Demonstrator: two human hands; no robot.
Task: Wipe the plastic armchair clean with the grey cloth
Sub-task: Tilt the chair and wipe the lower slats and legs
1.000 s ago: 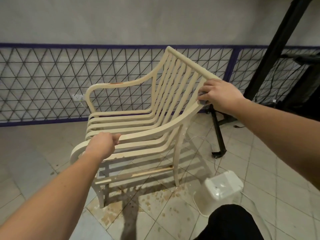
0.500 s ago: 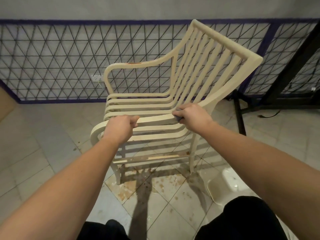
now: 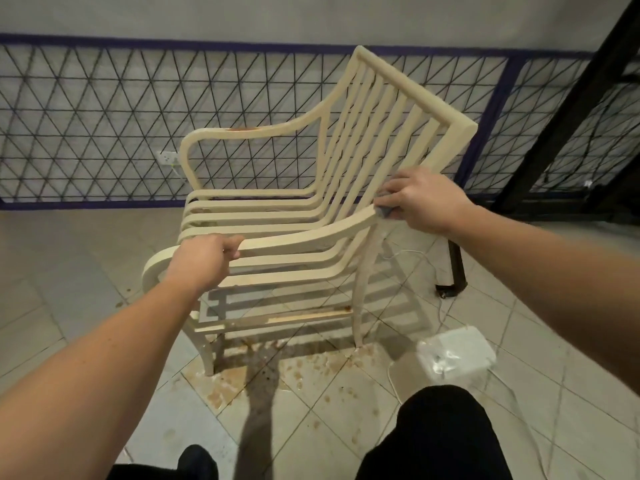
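Fingers (image 3: 232, 244) of the left hand (image 3: 204, 261) curl tight around the near armrest of a cream plastic armchair (image 3: 304, 216), which stands on a stained tile floor (image 3: 86, 306). Farther along the same armrest, where it meets the slatted back, the right hand (image 3: 424, 199) clamps a grey cloth (image 3: 385, 211) against the plastic, only a corner showing. A white box (image 3: 455, 353) lies right of the chair; a mesh fence (image 3: 104, 123) runs behind.
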